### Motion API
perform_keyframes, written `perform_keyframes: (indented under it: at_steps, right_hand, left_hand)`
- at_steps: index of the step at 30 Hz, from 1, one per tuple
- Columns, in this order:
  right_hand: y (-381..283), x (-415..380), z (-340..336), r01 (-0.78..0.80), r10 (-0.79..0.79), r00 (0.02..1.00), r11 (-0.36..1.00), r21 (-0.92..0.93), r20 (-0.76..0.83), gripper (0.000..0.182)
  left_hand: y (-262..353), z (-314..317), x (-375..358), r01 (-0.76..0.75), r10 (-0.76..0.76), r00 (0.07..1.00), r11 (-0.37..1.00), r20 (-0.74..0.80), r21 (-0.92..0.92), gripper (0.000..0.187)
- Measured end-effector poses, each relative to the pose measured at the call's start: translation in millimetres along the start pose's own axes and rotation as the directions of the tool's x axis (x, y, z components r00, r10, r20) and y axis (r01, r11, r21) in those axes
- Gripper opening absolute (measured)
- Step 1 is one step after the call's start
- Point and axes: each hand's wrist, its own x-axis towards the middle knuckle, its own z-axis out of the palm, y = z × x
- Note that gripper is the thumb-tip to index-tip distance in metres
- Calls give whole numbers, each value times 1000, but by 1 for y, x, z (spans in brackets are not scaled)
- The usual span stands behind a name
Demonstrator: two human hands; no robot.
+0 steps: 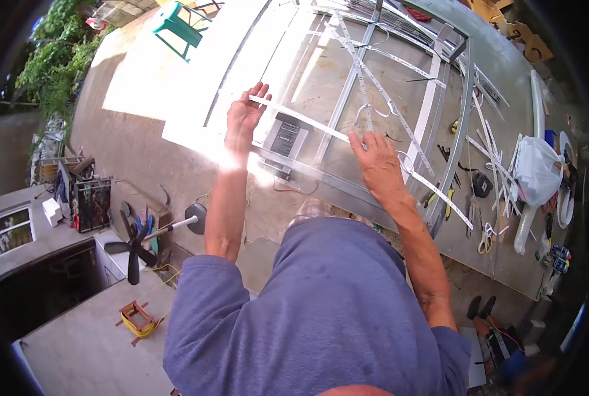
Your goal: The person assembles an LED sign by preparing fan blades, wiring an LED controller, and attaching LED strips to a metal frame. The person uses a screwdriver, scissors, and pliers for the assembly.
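Observation:
A narrow white LED strip (pixel 307 121) is stretched between my two hands, above a metal frame (pixel 337 115). My left hand (pixel 245 119) is turned palm up and has the strip's far left end between thumb and fingers. Back up, my right hand (pixel 378 165) grips the strip farther right, its fingertips bent over it. From beyond my right hand, a dotted strip (pixel 439 195) runs down to the right over the frame's edge. Below the stretched strip sits a metal box with a dark printed label (pixel 286 137), like a power supply.
More dotted strips (pixel 380 86) cross the frame. On the table's right lie scissors (pixel 485 239), a black tape measure (pixel 482 184), a plastic bag (pixel 537 170) and loose strips. A green stool (pixel 179 28), a fan (pixel 134 247) and a cord reel (pixel 138 320) stand around.

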Motion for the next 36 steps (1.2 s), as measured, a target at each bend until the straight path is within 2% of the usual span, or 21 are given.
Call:
perform_keyframes:
  at_steps: [3, 7, 8, 10, 11, 13, 14, 15, 17, 19, 21, 23, 26, 28, 29, 30, 32, 34, 36]
  right_hand:
    - [-7, 17, 29, 5, -11, 996, 998, 64, 90, 40]
    - [-11, 35, 66, -31, 7, 983, 991, 129, 183, 37]
    - [-11, 37, 72, -55, 21, 984, 980, 189, 178, 38]
    - [-15, 40, 83, -114, 63, 983, 945, 306, 170, 38]
    - [-18, 44, 85, -148, 84, 976, 932, 331, 200, 36]
    - [-21, 49, 82, -224, 132, 957, 903, 368, 260, 32]
    - [-25, 50, 83, -236, 154, 953, 917, 321, 263, 29]
    - [-30, 53, 84, -254, 182, 947, 930, 267, 266, 25]
    - [-47, 62, 76, -308, 261, 911, 946, 103, 320, 21]
    - [-64, 71, 74, -324, 300, 911, 945, 43, 284, 27]
    - [-82, 77, 74, -354, 354, 904, 934, -42, 241, 28]
    - [-88, 75, 64, -332, 333, 928, 943, -33, 167, 26]
    - [-66, 51, 20, -203, 239, 966, 938, 280, -101, 29]
    - [-47, 26, -35, -263, 349, 878, 924, 278, -327, 33]
    - [-34, 6, -59, -356, 440, 804, 895, 269, -400, 28]
    - [-18, -18, -77, -471, 577, 687, 816, 334, -442, 22]
    - [20, -73, -96, -678, 743, 472, 650, 343, -474, 19]
    - [58, -135, -91, -782, 896, 274, 419, 462, -350, 23]
    - [87, -188, -73, -746, 983, 149, 185, 640, -110, 26]
  left_hand:
    - [4, -18, 6, 90, -86, 994, 994, -63, 60, 45]
    - [12, -7, -43, 218, -218, 975, 924, -36, 313, 57]
    - [12, 2, -61, 215, -202, 977, 912, -75, 349, 60]
    - [14, 6, -97, 2, -131, 971, 840, 199, 543, 52]
    - [18, 7, -111, -125, -112, 935, 785, 337, 607, 48]
    - [26, 9, -128, -214, -105, 937, 582, 334, 784, 43]
    - [27, 9, -130, -256, -106, 934, 467, 341, 846, 40]
    - [28, 10, -125, -352, -108, 915, 253, 388, 901, 38]
    - [26, 13, -108, -532, -148, 846, -180, 512, 827, 35]
    - [12, 24, -84, -754, -220, 645, -334, 732, 565, 35]
    - [-5, 22, -58, -830, -346, 540, -369, 767, 418, 28]
    - [-11, 37, -49, -897, -444, 435, -293, 783, 332, 27]
    - [-19, 51, -45, -800, -616, 568, -255, 547, 543, 22]
    - [-22, 45, -31, -823, -666, 522, -230, 533, 519, 22]
    - [-23, 41, -27, -832, -690, 501, -218, 522, 511, 22]
    - [-22, 42, -28, -817, -674, 516, -203, 529, 540, 18]
    - [-17, 40, -24, -774, -670, 567, -233, 479, 589, 18]
    - [-12, 35, -17, -729, -645, 613, -239, 457, 642, 16]
    - [-5, 31, -11, -729, -634, 618, -242, 465, 640, 16]
